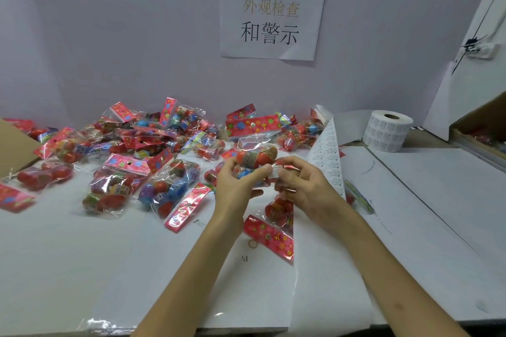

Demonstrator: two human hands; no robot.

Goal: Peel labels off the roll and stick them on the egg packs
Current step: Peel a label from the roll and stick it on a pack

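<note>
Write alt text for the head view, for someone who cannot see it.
A person's left hand holds a clear egg pack above a white table while the right hand pinches a small label beside it. More packs lie heaped behind, with a label roll and its loose strip to the right.

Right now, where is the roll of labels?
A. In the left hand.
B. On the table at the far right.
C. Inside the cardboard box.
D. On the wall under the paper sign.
B: the label roll stands on the table at the far right, apart from both hands; the left hand holds an egg pack, the right hand pinches a small label.
</note>
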